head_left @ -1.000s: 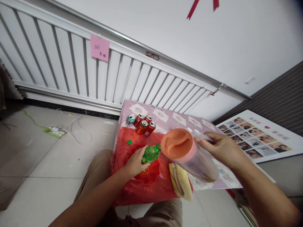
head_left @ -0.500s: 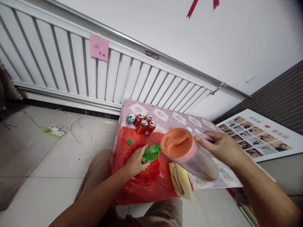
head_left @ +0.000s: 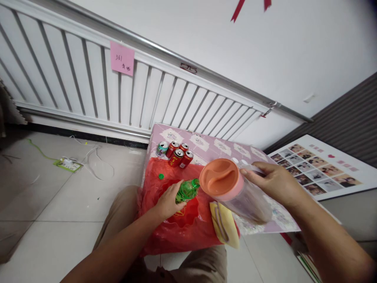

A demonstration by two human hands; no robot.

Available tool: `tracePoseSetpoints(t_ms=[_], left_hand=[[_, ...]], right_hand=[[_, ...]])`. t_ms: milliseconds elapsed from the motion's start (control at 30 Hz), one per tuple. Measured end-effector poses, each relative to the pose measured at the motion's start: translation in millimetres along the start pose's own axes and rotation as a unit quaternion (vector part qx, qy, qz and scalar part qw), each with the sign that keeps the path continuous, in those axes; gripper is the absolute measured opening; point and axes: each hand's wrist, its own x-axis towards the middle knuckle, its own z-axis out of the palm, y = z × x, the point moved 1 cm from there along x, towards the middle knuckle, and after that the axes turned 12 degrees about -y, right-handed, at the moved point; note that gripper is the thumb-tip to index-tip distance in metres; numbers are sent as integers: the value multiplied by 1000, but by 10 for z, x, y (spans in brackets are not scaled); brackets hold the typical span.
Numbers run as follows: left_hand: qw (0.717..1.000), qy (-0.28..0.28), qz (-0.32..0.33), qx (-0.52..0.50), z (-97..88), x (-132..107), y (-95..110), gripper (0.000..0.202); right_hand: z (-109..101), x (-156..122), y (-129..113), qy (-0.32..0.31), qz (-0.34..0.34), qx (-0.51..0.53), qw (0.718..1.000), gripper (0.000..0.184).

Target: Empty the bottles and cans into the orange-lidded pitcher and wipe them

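My left hand [head_left: 169, 201] is wrapped round a green plastic bottle [head_left: 187, 190], tilted with its uncapped mouth toward the right. My right hand [head_left: 273, 180] grips the handle of a clear pitcher [head_left: 250, 202] with an orange lid [head_left: 220, 177]. The pitcher leans over so that its lid end meets or nearly meets the bottle's mouth; whether they touch I cannot tell. Below the bottle lies a red plastic bag [head_left: 176, 243], spread over the table's near end. A green bottle cap [head_left: 161, 176] rests on the bag, left of the bottle.
Several red cans [head_left: 176, 158] and a teal can [head_left: 161, 149] stand at the table's far left. A folded yellow cloth [head_left: 225, 226] lies at the near right edge. Behind the patterned tablecloth [head_left: 200, 139] runs a white radiator [head_left: 165, 102]. A power strip [head_left: 68, 164] sits on the floor.
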Motion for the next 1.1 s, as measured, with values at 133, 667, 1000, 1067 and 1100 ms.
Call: tracePoseSetpoints(t_ms=[133, 667, 1000, 1067, 1100], left_hand=[[1000, 3, -2, -9, 3, 1, 0, 84], [1000, 3, -3, -12, -1, 3, 14, 84], [1000, 2, -3, -5, -9, -1, 31, 84], [1000, 3, -2, -6, -11, -2, 36, 84], [1000, 3, -2, -6, -13, -3, 39, 84]], right_hand=[[-10, 1, -1, -37, 35, -1, 999, 54], [1, 9, -10, -37, 40, 1, 999, 56], [13, 8, -6, -39, 45, 13, 998, 53], [12, 8, -20, -40, 45, 14, 998, 53], [12, 8, -25, -39, 45, 14, 998, 53]])
